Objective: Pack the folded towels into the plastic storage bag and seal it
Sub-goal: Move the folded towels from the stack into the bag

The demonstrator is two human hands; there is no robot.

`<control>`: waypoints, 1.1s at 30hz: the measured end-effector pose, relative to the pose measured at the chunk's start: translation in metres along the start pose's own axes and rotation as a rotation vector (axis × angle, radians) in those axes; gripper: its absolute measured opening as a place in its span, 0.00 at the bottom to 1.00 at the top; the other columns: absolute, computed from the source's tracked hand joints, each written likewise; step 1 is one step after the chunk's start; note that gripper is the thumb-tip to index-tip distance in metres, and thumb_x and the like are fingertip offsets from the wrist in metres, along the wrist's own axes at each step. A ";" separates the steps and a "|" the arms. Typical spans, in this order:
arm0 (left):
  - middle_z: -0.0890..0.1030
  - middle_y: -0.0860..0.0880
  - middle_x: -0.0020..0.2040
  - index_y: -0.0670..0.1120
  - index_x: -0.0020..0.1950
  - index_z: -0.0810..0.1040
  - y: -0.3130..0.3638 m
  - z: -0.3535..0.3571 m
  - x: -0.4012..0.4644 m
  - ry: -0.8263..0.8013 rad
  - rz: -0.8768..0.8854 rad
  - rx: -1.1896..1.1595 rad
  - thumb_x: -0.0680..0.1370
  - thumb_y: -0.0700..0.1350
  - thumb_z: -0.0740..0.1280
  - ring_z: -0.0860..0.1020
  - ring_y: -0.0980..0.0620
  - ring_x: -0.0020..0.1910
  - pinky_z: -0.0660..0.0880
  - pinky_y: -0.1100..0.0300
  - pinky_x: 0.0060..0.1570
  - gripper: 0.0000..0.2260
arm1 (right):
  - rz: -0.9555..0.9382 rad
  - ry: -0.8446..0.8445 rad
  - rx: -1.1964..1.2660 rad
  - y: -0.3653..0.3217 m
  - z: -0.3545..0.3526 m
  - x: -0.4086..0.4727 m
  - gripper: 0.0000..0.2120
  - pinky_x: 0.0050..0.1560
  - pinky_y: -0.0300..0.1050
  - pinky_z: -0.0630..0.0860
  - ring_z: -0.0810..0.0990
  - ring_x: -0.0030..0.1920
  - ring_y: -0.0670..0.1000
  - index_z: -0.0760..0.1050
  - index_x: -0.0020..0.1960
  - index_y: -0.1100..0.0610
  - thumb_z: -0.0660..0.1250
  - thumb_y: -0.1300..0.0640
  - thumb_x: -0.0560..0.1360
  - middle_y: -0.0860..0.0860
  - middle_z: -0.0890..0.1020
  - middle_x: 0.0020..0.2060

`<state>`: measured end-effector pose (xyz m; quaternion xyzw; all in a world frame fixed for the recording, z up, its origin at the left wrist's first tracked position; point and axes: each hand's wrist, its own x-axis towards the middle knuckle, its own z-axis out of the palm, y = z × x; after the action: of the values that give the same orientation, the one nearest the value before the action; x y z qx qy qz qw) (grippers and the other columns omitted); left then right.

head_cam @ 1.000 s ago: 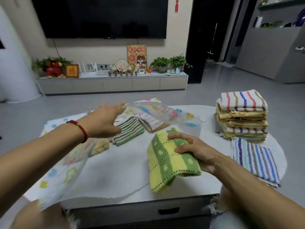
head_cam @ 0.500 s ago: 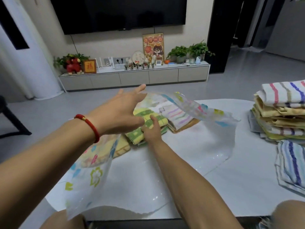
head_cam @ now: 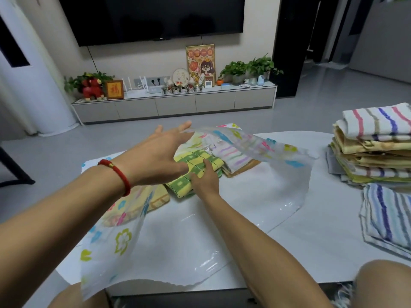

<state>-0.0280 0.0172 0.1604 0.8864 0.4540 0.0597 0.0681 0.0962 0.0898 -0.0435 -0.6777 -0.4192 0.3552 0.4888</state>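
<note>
From the head camera, the only view I have, I see the plastic storage bag (head_cam: 255,196) lying flat on the white counter (head_cam: 329,230), its mouth toward me and its closed end away. My left hand (head_cam: 160,156) is spread flat, fingers straight, and props the bag's printed upper sheet up like a tent; it pinches nothing that I can see, the film simply rides over the back of the fingers. My right hand (head_cam: 203,178) reaches in under that sheet, and its grip is pressed down flat on the green and yellow checked towel (head_cam: 189,170), fingertips on the cloth rather than closed around it.

That towel sits deep inside the bag, on top of another towel, with a pastel striped towel (head_cam: 233,156) just beside it to the right and a yellow towel (head_cam: 142,201) to the left, nearer the mouth. Its long axis runs from near left to far right, slanting across my right forearm, which points almost straight in.

Outside the bag, the stack of folded towels (head_cam: 373,147) and a loose blue striped towel (head_cam: 389,214) wait at the right edge of the counter. My judgement: the right hand is the nearer one for fetching the next piece, while the left keeps the mouth open. Sealing is far off yet.
</note>
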 end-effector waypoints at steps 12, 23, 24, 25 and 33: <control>0.53 0.53 0.80 0.52 0.79 0.57 0.037 0.056 0.026 0.089 0.043 0.015 0.75 0.48 0.67 0.47 0.37 0.78 0.55 0.31 0.71 0.34 | 0.079 -0.073 -0.568 0.033 -0.294 -0.084 0.08 0.38 0.47 0.83 0.88 0.41 0.56 0.83 0.52 0.55 0.66 0.58 0.77 0.54 0.88 0.42; 0.53 0.55 0.80 0.55 0.78 0.57 0.064 0.073 0.043 0.109 0.065 0.076 0.75 0.52 0.69 0.49 0.37 0.78 0.55 0.29 0.70 0.34 | 0.589 0.455 -0.838 0.131 -0.434 -0.101 0.24 0.66 0.61 0.68 0.68 0.68 0.68 0.63 0.76 0.46 0.57 0.54 0.81 0.66 0.70 0.69; 0.52 0.55 0.80 0.55 0.78 0.57 0.062 0.074 0.042 0.105 0.066 0.088 0.75 0.52 0.68 0.49 0.37 0.78 0.56 0.29 0.70 0.34 | 0.561 0.480 -0.783 0.130 -0.436 -0.100 0.25 0.66 0.60 0.70 0.70 0.67 0.67 0.64 0.76 0.46 0.60 0.54 0.80 0.65 0.71 0.68; 0.52 0.55 0.80 0.56 0.78 0.57 0.059 0.076 0.040 0.099 0.067 0.098 0.75 0.51 0.68 0.49 0.36 0.78 0.56 0.28 0.70 0.34 | 0.540 0.482 -0.728 0.128 -0.439 -0.100 0.27 0.65 0.59 0.72 0.72 0.67 0.67 0.65 0.76 0.47 0.65 0.54 0.79 0.63 0.73 0.69; 0.53 0.45 0.80 0.64 0.73 0.64 0.037 0.087 -0.004 0.168 -0.014 0.239 0.73 0.60 0.67 0.48 0.34 0.77 0.56 0.25 0.66 0.29 | 0.493 0.135 0.260 0.090 -0.458 -0.115 0.24 0.39 0.49 0.85 0.87 0.46 0.56 0.76 0.71 0.52 0.70 0.69 0.78 0.59 0.84 0.58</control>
<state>0.0140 -0.0128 0.0816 0.8768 0.4683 0.0784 -0.0758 0.4782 -0.1981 0.0019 -0.7128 -0.1593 0.4681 0.4974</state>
